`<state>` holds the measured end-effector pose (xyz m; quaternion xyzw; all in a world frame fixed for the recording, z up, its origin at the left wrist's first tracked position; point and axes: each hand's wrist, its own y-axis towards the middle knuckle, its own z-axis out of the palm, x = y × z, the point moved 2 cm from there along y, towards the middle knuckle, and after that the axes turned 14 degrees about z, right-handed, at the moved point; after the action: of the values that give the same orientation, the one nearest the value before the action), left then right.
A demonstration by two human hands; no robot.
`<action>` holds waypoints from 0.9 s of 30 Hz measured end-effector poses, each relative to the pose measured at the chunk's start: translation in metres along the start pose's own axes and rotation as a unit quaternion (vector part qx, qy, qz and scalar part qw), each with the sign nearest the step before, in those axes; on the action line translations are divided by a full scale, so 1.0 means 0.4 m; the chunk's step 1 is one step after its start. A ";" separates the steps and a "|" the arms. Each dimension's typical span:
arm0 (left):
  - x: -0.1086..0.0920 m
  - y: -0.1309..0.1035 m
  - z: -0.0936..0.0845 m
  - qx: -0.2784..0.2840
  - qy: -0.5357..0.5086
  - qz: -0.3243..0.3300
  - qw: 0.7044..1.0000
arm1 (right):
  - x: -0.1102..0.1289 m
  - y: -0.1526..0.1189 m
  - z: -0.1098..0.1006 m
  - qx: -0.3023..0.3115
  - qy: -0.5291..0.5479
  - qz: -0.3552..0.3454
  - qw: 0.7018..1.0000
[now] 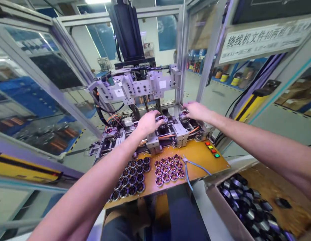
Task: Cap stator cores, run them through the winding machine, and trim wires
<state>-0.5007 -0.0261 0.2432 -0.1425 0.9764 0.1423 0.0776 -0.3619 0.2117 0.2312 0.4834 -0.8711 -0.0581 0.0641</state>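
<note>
My left hand (147, 124) reaches to a round winding fixture (162, 119) in the middle of the machine. Its thumb and forefinger are apart at the fixture's left edge, and I see nothing held between them. My right hand (197, 111) is stretched out over another round fixture (184, 114) farther right. Its fingers extend leftward above the rim; their undersides are hidden. Both fixtures carry ring-shaped motor stators with reddish copper coils. A third fixture (110, 131) stands at the left end. On the bench (195, 155) are wound stators (170, 169) in rows and darker stator rings (132, 180).
Blue-handled cutting pliers (189, 167) lie right of the wound stators. Coloured push buttons (212, 149) sit on the bench's right side. A cardboard box (228, 207) of dark rings is at lower right. The machine head (137, 85) hangs above the fixtures inside an aluminium frame (182, 57).
</note>
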 end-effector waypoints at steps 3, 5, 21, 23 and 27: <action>0.012 0.037 0.050 -0.006 0.009 -0.026 1.000 | -0.027 0.006 0.022 0.021 -0.006 -0.001 1.000; 0.018 0.041 0.063 -0.015 0.015 -0.044 0.999 | -0.045 0.016 0.028 0.035 -0.007 -0.011 0.999; -0.055 0.047 0.000 -0.102 -0.001 -0.061 0.993 | -0.086 0.145 -0.029 0.165 0.011 -0.079 0.983; -0.105 0.024 -0.018 -0.115 -0.041 0.012 0.992 | -0.099 0.141 -0.034 0.154 0.025 -0.081 0.984; -0.230 -0.049 0.037 -0.056 -0.115 0.118 0.985 | -0.119 0.114 -0.022 0.146 0.042 -0.095 0.984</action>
<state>-0.4059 -0.0159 0.2419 -0.0126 0.9614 0.2205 0.1640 -0.3737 0.2758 0.2448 0.5703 -0.8167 0.0846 0.0235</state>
